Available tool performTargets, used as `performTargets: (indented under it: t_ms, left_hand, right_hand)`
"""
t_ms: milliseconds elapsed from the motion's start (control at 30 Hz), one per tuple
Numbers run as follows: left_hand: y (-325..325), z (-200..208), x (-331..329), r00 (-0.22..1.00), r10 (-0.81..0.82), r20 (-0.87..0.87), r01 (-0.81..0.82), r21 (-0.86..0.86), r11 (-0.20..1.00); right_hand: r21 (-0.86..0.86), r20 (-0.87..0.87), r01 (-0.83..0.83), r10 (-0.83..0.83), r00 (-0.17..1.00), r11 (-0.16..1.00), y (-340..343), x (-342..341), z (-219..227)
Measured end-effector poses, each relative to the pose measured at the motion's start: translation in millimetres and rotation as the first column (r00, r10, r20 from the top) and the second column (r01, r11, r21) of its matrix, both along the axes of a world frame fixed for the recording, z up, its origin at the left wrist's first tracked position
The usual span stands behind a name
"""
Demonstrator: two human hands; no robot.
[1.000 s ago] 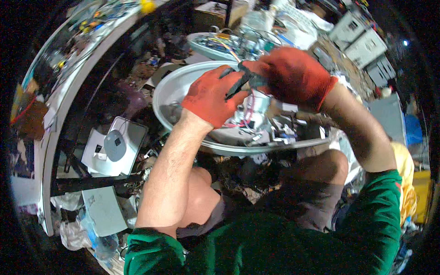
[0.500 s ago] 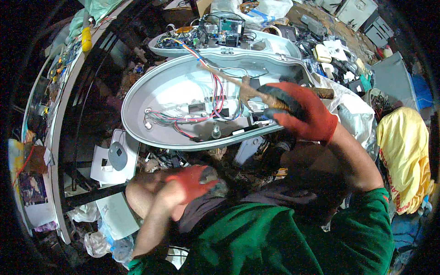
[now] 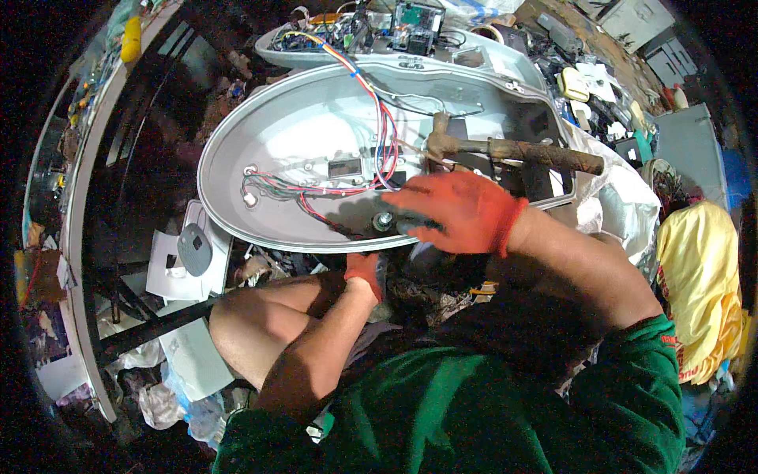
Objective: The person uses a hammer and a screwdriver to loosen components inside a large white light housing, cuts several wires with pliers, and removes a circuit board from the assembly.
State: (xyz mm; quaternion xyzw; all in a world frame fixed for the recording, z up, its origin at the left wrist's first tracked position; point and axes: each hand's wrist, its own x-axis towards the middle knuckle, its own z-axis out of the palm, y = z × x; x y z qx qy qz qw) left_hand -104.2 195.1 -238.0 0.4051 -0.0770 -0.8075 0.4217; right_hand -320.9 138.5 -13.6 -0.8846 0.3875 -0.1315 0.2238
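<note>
A large grey, oval plastic casing (image 3: 276, 110) lies open before me, with red, blue and white wires (image 3: 382, 142) inside. My right hand (image 3: 466, 213), in a red glove with dark palm, hovers over the casing's near edge. Its fingers stretch leftward, apart from the thumb, close to a small round metal post (image 3: 382, 221); nothing shows in them. A hammer (image 3: 529, 152) with a worn handle rests across the casing's right part. My left hand (image 3: 364, 270), also in a red glove, is just below the casing's near rim, its fingers hidden.
Behind the casing lies a matching grey shell (image 3: 505, 67) holding circuit boards (image 3: 416, 28). Mixed electronic scrap (image 3: 580, 95) is heaped at the far right. A yellow sack (image 3: 699, 292) is on the right, a white panel (image 3: 170, 265) on the left.
My right hand has moved left and nearer; the thin, blurred rod it held is no longer visible. My left hand has moved from my lap up to the rim. The hammer now shows fully.
</note>
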Motion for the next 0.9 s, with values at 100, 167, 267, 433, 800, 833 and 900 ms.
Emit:
performTargets:
  t_ms: [100,167,267,433,800,833,900]
  left_hand:
    - [-6,10,6,0.999,0.038,-0.019,-0.038,0.015,0.999]
    - [-8,9,9,1.0,0.025,-0.015,-0.025,0.019,1.0]
    - [-7,7,11,1.0,0.018,-0.015,-0.017,0.034,0.999]
    - [-9,2,9,1.0,-0.024,0.009,0.023,0.068,0.997]
    - [-8,-17,18,0.685,-0.43,0.588,0.488,0.068,0.87]
    - [-6,-19,20,0.582,-0.468,0.665,0.563,0.087,0.822]
    - [-5,-23,24,0.372,-0.5,0.782,0.684,0.134,0.717]
  right_hand:
    - [-0.063,0.013,-0.092,0.093,0.996,0.994,-10,12,-6]
    - [-0.14,0.059,-0.131,0.14,0.988,0.982,-16,19,-5]
    - [-0.018,-0.018,-0.159,0.159,0.987,0.987,-20,24,8]
    - [-0.016,-0.161,-0.223,0.218,0.963,0.975,-26,20,20]
    - [0.125,-0.321,-0.189,0.22,0.921,0.974,-18,31,10]
    - [0.156,-0.404,-0.174,0.223,0.887,0.972,-18,31,8]
    - [0.183,-0.402,-0.155,0.217,0.89,0.971,-19,31,3]
